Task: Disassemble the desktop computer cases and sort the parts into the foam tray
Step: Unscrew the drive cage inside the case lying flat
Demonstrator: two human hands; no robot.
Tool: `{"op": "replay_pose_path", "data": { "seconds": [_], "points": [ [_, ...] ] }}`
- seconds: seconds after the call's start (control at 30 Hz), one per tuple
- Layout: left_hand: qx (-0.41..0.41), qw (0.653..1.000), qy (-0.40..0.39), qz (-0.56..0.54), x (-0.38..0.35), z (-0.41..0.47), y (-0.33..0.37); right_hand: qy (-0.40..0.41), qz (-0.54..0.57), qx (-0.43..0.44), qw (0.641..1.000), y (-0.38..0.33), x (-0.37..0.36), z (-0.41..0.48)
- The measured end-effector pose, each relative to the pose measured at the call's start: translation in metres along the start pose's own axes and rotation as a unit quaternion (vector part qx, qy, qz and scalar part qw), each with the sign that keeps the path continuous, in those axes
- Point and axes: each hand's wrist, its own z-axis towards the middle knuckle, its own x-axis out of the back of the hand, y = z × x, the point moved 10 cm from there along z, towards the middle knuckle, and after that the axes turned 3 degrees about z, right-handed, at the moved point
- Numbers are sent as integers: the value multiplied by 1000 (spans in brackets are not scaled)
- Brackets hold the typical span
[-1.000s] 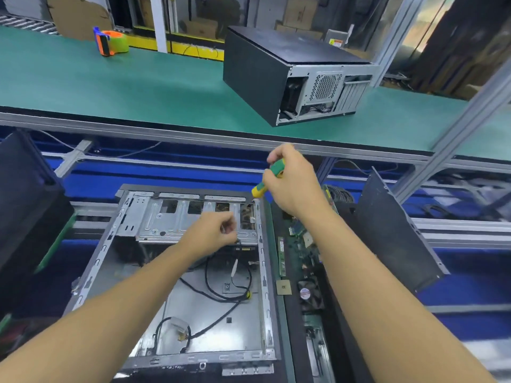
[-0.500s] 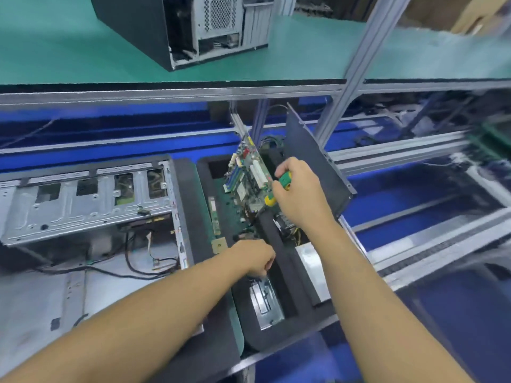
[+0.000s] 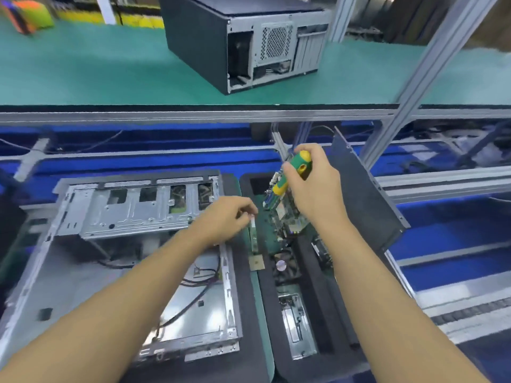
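Observation:
An open metal computer case [image 3: 132,217] lies on its side at the left, with loose black cables inside. Beside it on the right is the black foam tray [image 3: 315,275], which holds a green motherboard [image 3: 287,219], a cooler fan [image 3: 284,265] and a metal bracket [image 3: 296,324]. My right hand [image 3: 315,192] grips a green and yellow screwdriver [image 3: 297,172] above the motherboard. My left hand [image 3: 226,214] hovers with curled fingers at the top end of a memory stick [image 3: 253,236], which lies between case and tray. Whether it pinches anything is unclear.
A black side panel [image 3: 367,194] leans at the tray's right edge. On the green bench [image 3: 110,70] behind stands a closed black case [image 3: 243,42], with an orange tape dispenser [image 3: 25,15] at far left. Aluminium frame posts [image 3: 431,64] rise at right; blue conveyor lanes run below.
My left hand moved from the tray's lower compartments up towards the memory stick beside the case. My right hand lifted the screwdriver higher over the motherboard. The view swung back left.

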Motion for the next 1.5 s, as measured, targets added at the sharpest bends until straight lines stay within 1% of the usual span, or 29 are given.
{"op": "replay_pose_path", "data": {
  "seconds": [0.1, 0.13, 0.17, 0.23, 0.3, 0.37, 0.43, 0.57, 0.7, 0.87, 1.33, 1.5],
  "points": [
    [89, 987, 131, -30, 57, -17, -61, -38, -15, 30, 999, -22, -34, 13],
    [125, 979, 156, -32, 69, -23, -81, -50, -19, 39, 998, -28, -46, 16],
    [155, 973, 165, -32, 76, -26, -97, -60, -21, 47, 997, -33, -57, 18],
    [181, 972, 146, -30, 77, -28, -116, -75, -23, 53, 995, -40, -79, 22],
    [178, 977, 114, -33, 71, -24, -122, -90, -11, 45, 995, -41, -98, 25],
    [155, 981, 101, -48, 66, -17, -119, -111, 6, 39, 993, -40, -115, 27],
    [141, 983, 104, -54, 64, -9, -115, -123, 23, 41, 991, -40, -127, 28],
    [149, 983, 104, -33, 55, 4, -116, -130, 14, 41, 991, -36, -139, 33],
    [165, 979, 116, -32, 51, 10, -124, -140, 2, 35, 990, -32, -144, 39],
    [138, 980, 137, -39, 56, 13, -121, -150, -10, 30, 988, -33, -147, 46],
    [134, 981, 140, -8, 53, 12, -122, -168, -37, 40, 984, -40, -152, 46],
    [129, 981, 141, -6, 54, 11, -121, -196, -81, 56, 976, -47, -157, 47]
  ]
}}
